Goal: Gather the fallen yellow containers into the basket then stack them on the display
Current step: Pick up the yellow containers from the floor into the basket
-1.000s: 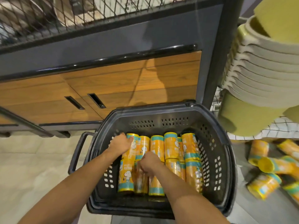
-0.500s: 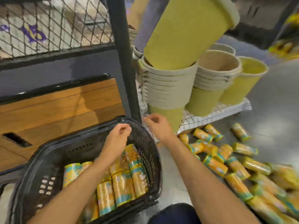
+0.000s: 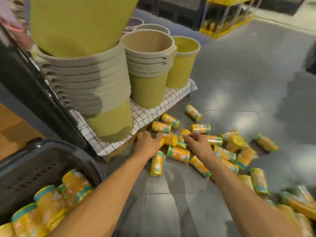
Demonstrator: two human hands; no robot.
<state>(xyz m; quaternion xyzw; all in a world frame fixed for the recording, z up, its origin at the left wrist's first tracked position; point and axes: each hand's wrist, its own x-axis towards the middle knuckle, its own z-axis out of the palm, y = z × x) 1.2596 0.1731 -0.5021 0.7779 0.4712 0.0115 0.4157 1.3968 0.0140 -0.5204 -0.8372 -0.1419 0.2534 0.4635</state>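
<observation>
Several yellow containers (image 3: 178,153) with teal bands lie scattered on the grey floor. My left hand (image 3: 147,144) reaches down to them, its fingertips at the end of one lying container (image 3: 169,139). My right hand (image 3: 199,143) hovers just to the right with fingers loosely extended toward another container (image 3: 184,133), holding nothing. The black basket (image 3: 42,159) sits at lower left, and several yellow containers (image 3: 51,199) lie inside it, blurred. A clear display stand (image 3: 224,19) with yellow items is far back on the right.
Stacks of yellow-green and beige buckets (image 3: 147,69) stand on a low platform with a checkered cloth (image 3: 153,110), close to my left hand. A dark shelf post (image 3: 34,86) rises at left. Grey tiled floor (image 3: 256,74) stretches beyond the containers.
My view swung right from the basket to the floor. Both hands left the basket and came down onto the scattered containers.
</observation>
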